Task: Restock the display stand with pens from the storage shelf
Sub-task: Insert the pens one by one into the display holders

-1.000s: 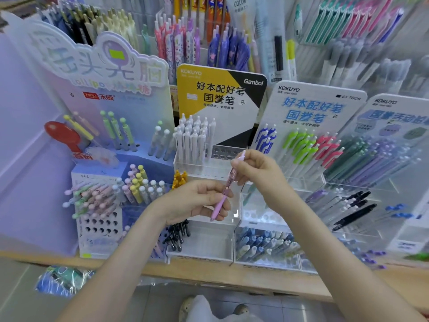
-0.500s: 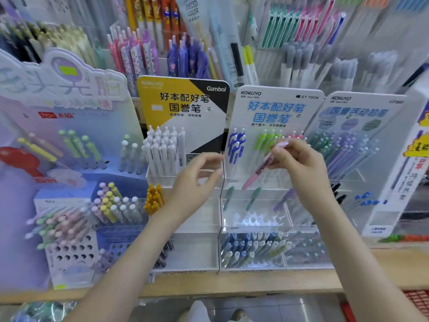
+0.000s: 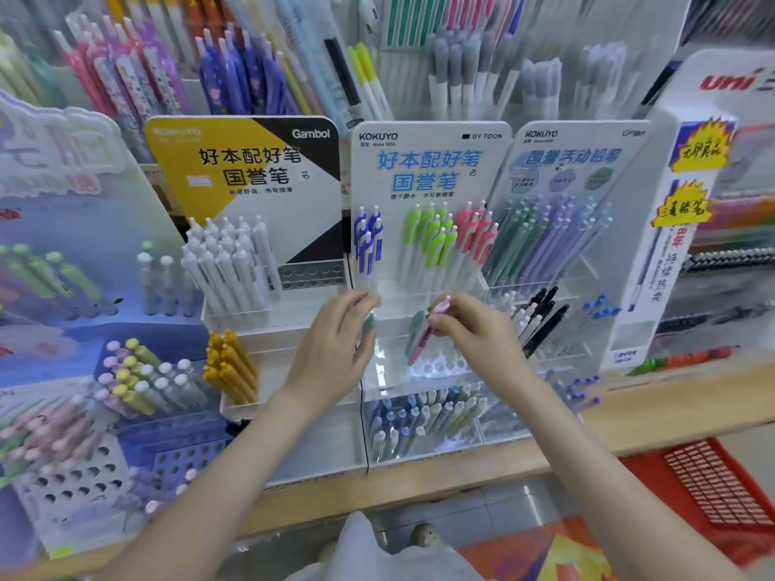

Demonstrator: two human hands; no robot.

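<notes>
Pink pen [image 3: 422,342] slants down from the right hand's [image 3: 478,334] pinching grip; left hand [image 3: 332,354] released.

Bright, even, cool light, barely any shadow. Motion blur smears 3 and 9 o'clock; the centre display stand [image 3: 427,169] reads sharp. Wide-angle distortion bows the shelf [image 3: 545,451] at 5 o'clock.

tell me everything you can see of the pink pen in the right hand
The pink pen is slim and plastic-looking, paler at its top end. It tilts, top up-right, tip down-left. The right hand pinches its upper part. It hangs before the middle tier of the white KOKUYO display stand, close to a green pen; blur hides finer detail.
</notes>
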